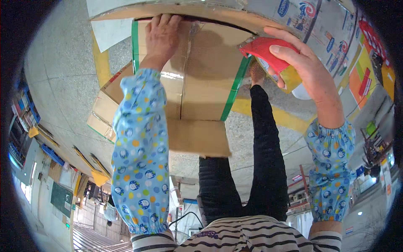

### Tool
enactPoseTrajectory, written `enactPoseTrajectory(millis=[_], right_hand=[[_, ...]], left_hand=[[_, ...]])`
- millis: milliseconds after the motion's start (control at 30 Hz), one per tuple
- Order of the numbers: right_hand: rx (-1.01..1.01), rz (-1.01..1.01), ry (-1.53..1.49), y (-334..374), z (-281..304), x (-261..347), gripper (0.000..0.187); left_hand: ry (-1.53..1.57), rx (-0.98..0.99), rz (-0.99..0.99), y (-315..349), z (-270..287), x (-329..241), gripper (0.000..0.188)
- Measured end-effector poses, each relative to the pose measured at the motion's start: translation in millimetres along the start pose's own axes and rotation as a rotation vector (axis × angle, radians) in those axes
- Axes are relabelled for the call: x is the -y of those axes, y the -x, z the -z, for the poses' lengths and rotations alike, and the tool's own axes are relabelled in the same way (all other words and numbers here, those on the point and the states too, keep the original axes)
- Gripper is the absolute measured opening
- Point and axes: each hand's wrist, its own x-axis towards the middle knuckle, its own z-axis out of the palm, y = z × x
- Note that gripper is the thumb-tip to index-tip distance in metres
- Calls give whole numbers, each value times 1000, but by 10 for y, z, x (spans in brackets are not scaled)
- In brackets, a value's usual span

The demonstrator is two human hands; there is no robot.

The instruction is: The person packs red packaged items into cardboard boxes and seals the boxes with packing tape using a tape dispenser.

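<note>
A brown cardboard box [208, 80] with green tape along its edges lies in front of me, a tape seam running down its top. My left hand [163, 38] rests on the far left part of that top, fingers laid toward the far edge and gripping nothing that I can see. To the right of the box, my right hand [304, 63] is wrapped round a red tape dispenser [268, 51]. Yellow and whitish parts show below its red body. The front of the dispenser is close to the box's far right corner. A flap [197, 136] sticks out on the near side.
Another cardboard box [103, 109] stands on the floor at left. Beyond the work is a large printed, plastic-wrapped surface [331, 29] with a curved cardboard edge [201, 10]. Yellow lines [268, 113] mark the concrete floor. My legs [270, 155] are just below the box.
</note>
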Motion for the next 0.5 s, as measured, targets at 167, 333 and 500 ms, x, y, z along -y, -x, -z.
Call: enactPoseTrajectory(millis=[167,333,500], right_hand=[[-66,-10,68,41,-114,118,45],[-74,-32,76,57,-46,82,45],[-11,9,55,16,-42,39,49]], left_hand=[[304,-34,141,156,590,371,27],[586,-31,156,151,783,501,26],[757,-14,146,332,278,54,37]])
